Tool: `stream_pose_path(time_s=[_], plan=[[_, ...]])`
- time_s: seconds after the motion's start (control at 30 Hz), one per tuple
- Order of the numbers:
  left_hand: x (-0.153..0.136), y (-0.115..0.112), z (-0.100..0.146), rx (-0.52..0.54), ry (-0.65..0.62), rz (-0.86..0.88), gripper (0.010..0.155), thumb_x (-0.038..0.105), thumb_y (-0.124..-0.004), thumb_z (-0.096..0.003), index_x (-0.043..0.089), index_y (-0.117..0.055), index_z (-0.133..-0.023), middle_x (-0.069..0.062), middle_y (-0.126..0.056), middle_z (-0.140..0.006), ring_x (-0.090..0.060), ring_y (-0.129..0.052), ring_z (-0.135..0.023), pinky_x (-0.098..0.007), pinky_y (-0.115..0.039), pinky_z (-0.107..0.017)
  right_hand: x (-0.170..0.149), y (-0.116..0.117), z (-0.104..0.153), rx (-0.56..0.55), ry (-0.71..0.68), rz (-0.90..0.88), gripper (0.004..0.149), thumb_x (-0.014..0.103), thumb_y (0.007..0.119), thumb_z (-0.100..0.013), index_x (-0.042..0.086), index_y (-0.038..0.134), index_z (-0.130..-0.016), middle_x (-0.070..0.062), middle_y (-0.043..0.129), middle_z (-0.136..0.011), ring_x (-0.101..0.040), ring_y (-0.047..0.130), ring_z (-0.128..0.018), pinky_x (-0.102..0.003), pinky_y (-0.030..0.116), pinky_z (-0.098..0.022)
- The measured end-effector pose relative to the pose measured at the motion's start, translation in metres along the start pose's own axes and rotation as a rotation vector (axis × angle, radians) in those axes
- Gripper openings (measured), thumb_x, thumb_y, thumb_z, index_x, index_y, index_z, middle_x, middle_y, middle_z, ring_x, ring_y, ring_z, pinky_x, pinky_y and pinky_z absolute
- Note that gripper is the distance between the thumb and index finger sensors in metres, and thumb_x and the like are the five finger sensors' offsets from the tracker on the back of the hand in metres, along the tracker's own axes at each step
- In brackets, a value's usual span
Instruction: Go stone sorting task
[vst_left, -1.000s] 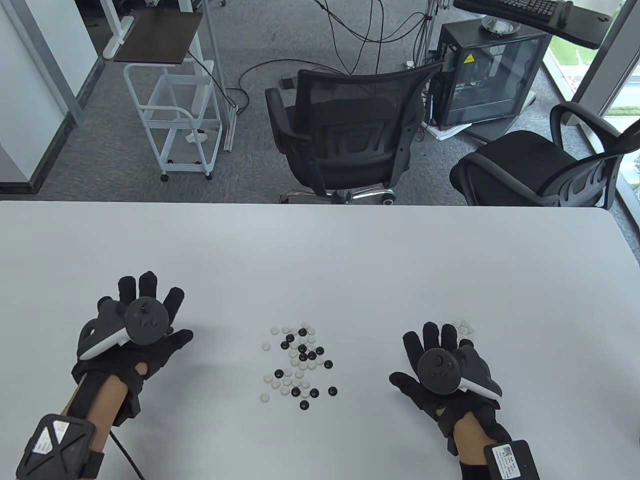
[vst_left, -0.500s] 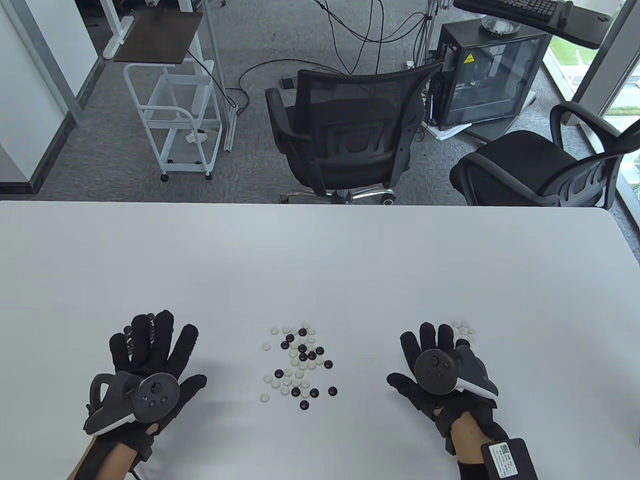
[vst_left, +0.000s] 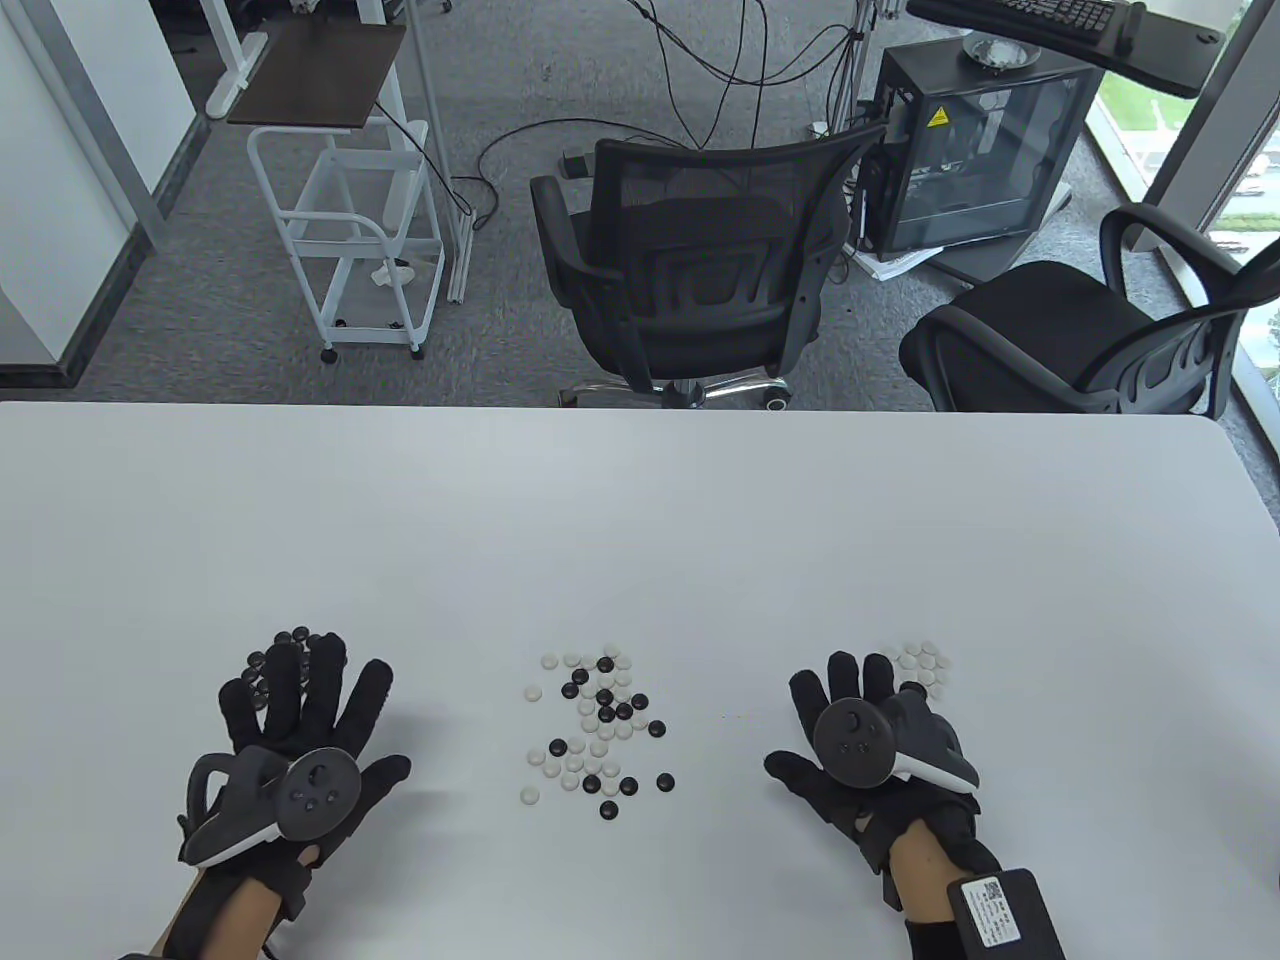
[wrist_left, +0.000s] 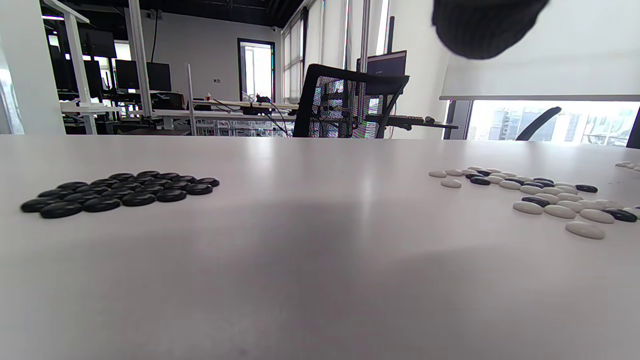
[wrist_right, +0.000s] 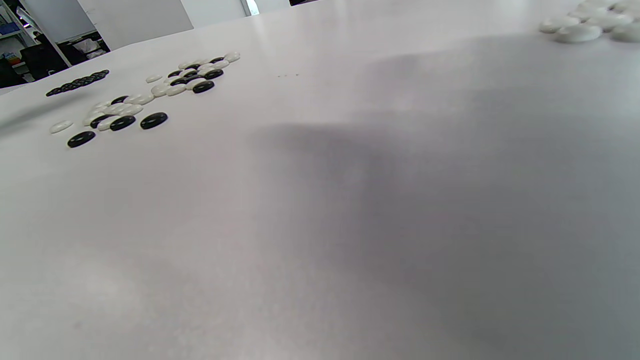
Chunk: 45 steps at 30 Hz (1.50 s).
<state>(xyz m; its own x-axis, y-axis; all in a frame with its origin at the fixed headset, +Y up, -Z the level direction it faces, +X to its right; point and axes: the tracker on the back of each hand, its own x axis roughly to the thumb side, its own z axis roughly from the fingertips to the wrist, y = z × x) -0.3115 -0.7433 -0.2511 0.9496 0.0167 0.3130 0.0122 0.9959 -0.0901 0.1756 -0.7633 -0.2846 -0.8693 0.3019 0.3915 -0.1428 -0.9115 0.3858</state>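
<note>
I am between two picks: my left hand (vst_left: 300, 730) lies flat with fingers spread beside the sorted black stones (wrist_left: 117, 192), and my right hand (vst_left: 865, 745) lies flat and holds nothing, just beside the small group of white stones (vst_left: 922, 660). The mixed pile (vst_left: 598, 725) is on the tabletop (vst_left: 640, 520) between them, still unsorted. I judge the next move needs one hand to reach to the middle and pinch a single stone without pushing its neighbours.

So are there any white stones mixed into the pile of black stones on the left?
No, the left wrist view shows the sorted black stone pile holding only black pieces.
</note>
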Motion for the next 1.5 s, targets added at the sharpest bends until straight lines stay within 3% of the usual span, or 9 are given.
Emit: stream_pose_path(time_s=[0.2, 0.3, 0.4, 0.6, 0.73, 0.83, 1.0, 1.13, 1.5], plan=[[-0.005, -0.008, -0.002, -0.042, 0.017, 0.044, 0.08, 0.06, -0.053, -0.0583, 0.024, -0.013, -0.118, -0.025, 0.014, -0.115, -0.056, 0.02, -0.094, -0.083, 0.002, -0.052, 0.008, -0.002, -0.002, -0.022, -0.007, 0.016, 0.087, 0.048, 0.051, -0.06, -0.013, 0.019, -0.114, -0.053, 0.0, -0.103, -0.073, -0.009, -0.081, -0.087, 0.003, -0.046], [-0.009, -0.011, -0.003, -0.049, 0.022, 0.066, 0.08, 0.061, -0.053, -0.0581, 0.025, -0.014, -0.118, -0.024, 0.013, -0.115, -0.056, 0.02, -0.094, -0.083, 0.002, -0.052, 0.02, -0.017, -0.001, -0.109, -0.053, -0.012, 0.086, 0.048, 0.052, -0.06, -0.012, 0.023, -0.115, -0.053, 0.001, -0.104, -0.073, -0.008, -0.081, -0.087, 0.003, -0.047], [-0.012, -0.012, -0.003, -0.054, 0.023, 0.087, 0.08, 0.061, -0.053, -0.0582, 0.024, -0.014, -0.119, -0.024, 0.014, -0.115, -0.056, 0.019, -0.094, -0.083, 0.002, -0.052, 0.035, -0.041, -0.004, -0.122, -0.092, -0.013, 0.085, 0.048, 0.051, -0.06, -0.011, 0.029, -0.116, -0.053, 0.003, -0.105, -0.073, -0.006, -0.083, -0.088, 0.005, -0.048], [-0.014, -0.011, -0.002, -0.048, 0.025, 0.112, 0.082, 0.061, -0.053, -0.0582, 0.023, -0.013, -0.119, -0.025, 0.014, -0.114, -0.056, 0.02, -0.094, -0.083, 0.002, -0.051, 0.074, -0.106, -0.036, -0.044, -0.145, -0.055, 0.076, 0.048, 0.053, -0.06, -0.007, 0.063, -0.111, -0.051, 0.015, -0.109, -0.074, -0.001, -0.086, -0.091, 0.01, -0.049], [-0.016, -0.01, -0.001, -0.041, 0.029, 0.134, 0.083, 0.061, -0.053, -0.0583, 0.022, -0.013, -0.119, -0.026, 0.015, -0.114, -0.057, 0.02, -0.093, -0.083, 0.002, -0.051, 0.092, -0.123, -0.07, 0.081, -0.084, -0.04, 0.073, 0.048, 0.052, -0.06, -0.003, 0.068, -0.109, -0.049, 0.016, -0.11, -0.073, 0.0, -0.087, -0.091, 0.011, -0.05], [-0.016, -0.01, 0.0, -0.042, 0.022, 0.15, 0.083, 0.061, -0.053, -0.0583, 0.022, -0.013, -0.119, -0.026, 0.015, -0.114, -0.057, 0.02, -0.093, -0.083, 0.003, -0.051, 0.098, -0.116, -0.103, 0.154, -0.029, -0.047, 0.071, 0.048, 0.053, -0.06, -0.002, 0.068, -0.109, -0.049, 0.017, -0.11, -0.073, 0.001, -0.087, -0.091, 0.011, -0.05], [-0.018, -0.009, 0.001, -0.043, 0.026, 0.157, 0.082, 0.061, -0.053, -0.0583, 0.022, -0.013, -0.119, -0.026, 0.015, -0.114, -0.056, 0.02, -0.093, -0.083, 0.003, -0.05, 0.099, -0.08, -0.149, 0.273, 0.036, -0.059, 0.071, 0.047, 0.052, -0.06, -0.001, 0.067, -0.109, -0.049, 0.014, -0.109, -0.073, -0.001, -0.086, -0.091, 0.011, -0.049], [-0.018, -0.01, 0.002, -0.078, 0.022, 0.157, 0.082, 0.061, -0.053, -0.0584, 0.022, -0.015, -0.119, -0.026, 0.015, -0.114, -0.057, 0.02, -0.094, -0.083, 0.003, -0.05, 0.101, -0.051, -0.176, 0.293, 0.018, -0.075, 0.07, 0.047, 0.051, -0.059, 0.001, 0.064, -0.111, -0.048, 0.005, -0.106, -0.073, -0.005, -0.083, -0.091, 0.01, -0.049], [-0.02, -0.007, 0.004, -0.057, 0.023, 0.176, 0.082, 0.061, -0.052, -0.0584, 0.022, -0.015, -0.12, -0.026, 0.016, -0.114, -0.057, 0.021, -0.093, -0.083, 0.003, -0.05, 0.096, -0.019, -0.199, 0.326, 0.059, -0.11, 0.071, 0.048, 0.05, -0.058, 0.004, 0.051, -0.115, -0.048, 0.003, -0.105, -0.073, -0.006, -0.082, -0.091, 0.01, -0.049]])
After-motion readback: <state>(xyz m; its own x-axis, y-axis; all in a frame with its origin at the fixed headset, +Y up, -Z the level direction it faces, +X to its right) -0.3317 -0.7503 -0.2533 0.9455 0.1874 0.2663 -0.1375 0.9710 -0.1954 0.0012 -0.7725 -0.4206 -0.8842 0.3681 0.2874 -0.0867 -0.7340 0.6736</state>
